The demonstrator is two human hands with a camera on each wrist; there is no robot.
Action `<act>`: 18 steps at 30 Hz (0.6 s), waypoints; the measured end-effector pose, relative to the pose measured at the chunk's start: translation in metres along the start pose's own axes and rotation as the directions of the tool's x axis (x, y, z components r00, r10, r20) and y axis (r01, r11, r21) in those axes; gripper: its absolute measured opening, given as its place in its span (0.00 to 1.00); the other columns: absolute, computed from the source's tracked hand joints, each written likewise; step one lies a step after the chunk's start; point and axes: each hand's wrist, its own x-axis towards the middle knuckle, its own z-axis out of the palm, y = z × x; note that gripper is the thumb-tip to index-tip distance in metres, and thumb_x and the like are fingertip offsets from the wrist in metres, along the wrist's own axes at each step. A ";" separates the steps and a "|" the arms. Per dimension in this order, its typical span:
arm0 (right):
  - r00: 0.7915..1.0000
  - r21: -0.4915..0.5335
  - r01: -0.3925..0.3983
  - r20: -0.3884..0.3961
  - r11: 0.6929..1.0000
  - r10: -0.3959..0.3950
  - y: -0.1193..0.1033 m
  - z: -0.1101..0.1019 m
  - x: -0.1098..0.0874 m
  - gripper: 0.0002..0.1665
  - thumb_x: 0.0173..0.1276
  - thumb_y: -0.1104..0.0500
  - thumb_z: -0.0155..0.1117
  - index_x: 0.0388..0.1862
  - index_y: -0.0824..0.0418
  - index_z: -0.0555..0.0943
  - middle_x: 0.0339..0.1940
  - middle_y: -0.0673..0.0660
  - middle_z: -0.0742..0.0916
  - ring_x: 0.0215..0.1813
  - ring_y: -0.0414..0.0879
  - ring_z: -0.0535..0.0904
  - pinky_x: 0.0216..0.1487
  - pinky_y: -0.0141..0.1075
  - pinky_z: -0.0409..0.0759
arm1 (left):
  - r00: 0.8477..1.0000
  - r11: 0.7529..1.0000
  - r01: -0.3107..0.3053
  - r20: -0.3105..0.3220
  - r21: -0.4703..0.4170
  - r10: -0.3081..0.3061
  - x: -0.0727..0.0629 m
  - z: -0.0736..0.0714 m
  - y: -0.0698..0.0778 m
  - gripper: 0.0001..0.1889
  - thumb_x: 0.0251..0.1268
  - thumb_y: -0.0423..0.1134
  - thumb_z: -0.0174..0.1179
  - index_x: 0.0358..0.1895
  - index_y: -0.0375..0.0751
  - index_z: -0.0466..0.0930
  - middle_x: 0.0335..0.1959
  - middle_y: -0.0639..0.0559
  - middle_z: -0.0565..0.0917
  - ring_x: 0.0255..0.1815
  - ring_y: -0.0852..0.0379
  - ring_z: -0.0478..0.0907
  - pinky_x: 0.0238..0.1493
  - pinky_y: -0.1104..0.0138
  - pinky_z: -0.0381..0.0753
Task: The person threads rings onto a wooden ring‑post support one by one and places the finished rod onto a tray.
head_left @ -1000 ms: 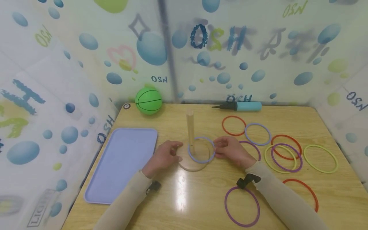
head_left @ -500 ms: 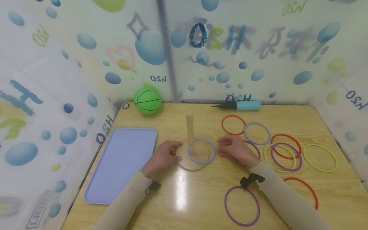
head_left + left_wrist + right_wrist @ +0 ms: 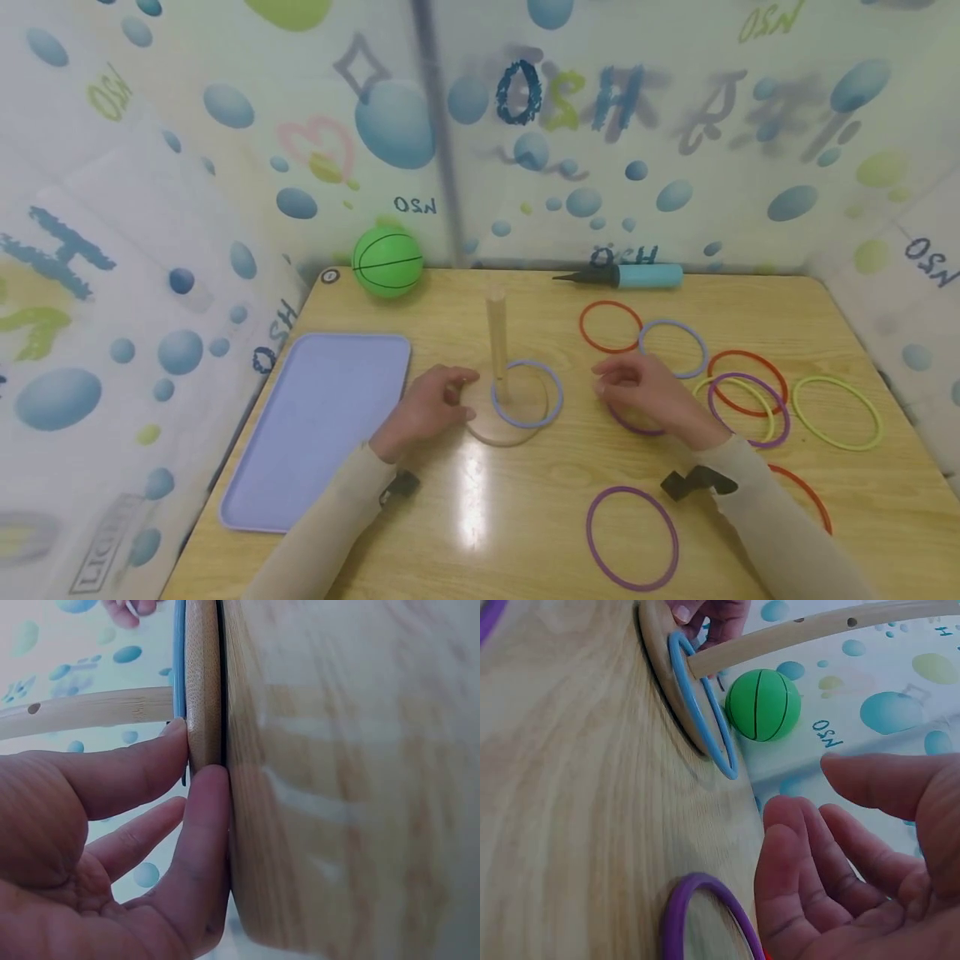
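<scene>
My left hand [image 3: 427, 412] holds the left rim of a wooden peg stand [image 3: 497, 333]; in the left wrist view the thumb [image 3: 142, 769] lies against the top of its round base [image 3: 202, 682] and a finger against the edge. Around the foot of the upright peg lies a blue ring [image 3: 561, 404], which sticks out past the base on the right. My right hand [image 3: 652, 398], fingers loosely bent, holds nothing. It hovers over a purple ring [image 3: 676, 919], partly hidden beneath it in the head view, with a gap visible between thumb and fingers.
Several rings lie to the right, including a red ring [image 3: 581, 321], another blue ring [image 3: 703, 354] and a yellow-green ring [image 3: 876, 417]. A second purple ring [image 3: 589, 537] lies in front. Left is a lilac tray [image 3: 322, 425]; behind are a green ball [image 3: 387, 262] and a hand pump [image 3: 648, 277].
My right hand has let go of the blue ring by the peg and moved right, over the nearby purple ring. The left hand stays on the base; the blue ring now lies lower there.
</scene>
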 end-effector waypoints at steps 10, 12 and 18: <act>0.998 0.048 0.020 0.062 0.999 -0.023 0.011 0.000 -0.045 0.19 0.72 0.57 0.73 0.56 0.66 0.84 0.45 0.59 0.88 0.44 0.42 0.87 0.44 0.33 0.86 | 0.999 1.000 -0.004 0.045 -0.017 0.005 0.005 0.001 -0.004 0.31 0.58 0.34 0.76 0.68 0.53 0.83 0.52 0.49 0.82 0.47 0.53 0.80 0.49 0.60 0.83; 0.996 0.028 0.022 0.081 0.999 -0.024 0.013 0.001 -0.054 0.19 0.73 0.56 0.72 0.57 0.65 0.84 0.44 0.58 0.89 0.44 0.42 0.87 0.45 0.32 0.86 | 0.998 1.000 -0.004 0.057 -0.027 0.006 0.006 0.001 -0.005 0.32 0.58 0.34 0.76 0.68 0.53 0.82 0.52 0.48 0.81 0.48 0.53 0.80 0.48 0.60 0.83; 0.991 -0.020 0.092 0.101 0.996 -0.089 0.018 0.002 -0.069 0.17 0.74 0.57 0.71 0.56 0.64 0.84 0.42 0.55 0.88 0.43 0.39 0.85 0.43 0.32 0.85 | 0.998 1.000 -0.006 0.067 -0.021 0.007 0.007 -0.001 -0.005 0.33 0.57 0.34 0.77 0.69 0.52 0.81 0.50 0.47 0.80 0.46 0.53 0.78 0.46 0.62 0.82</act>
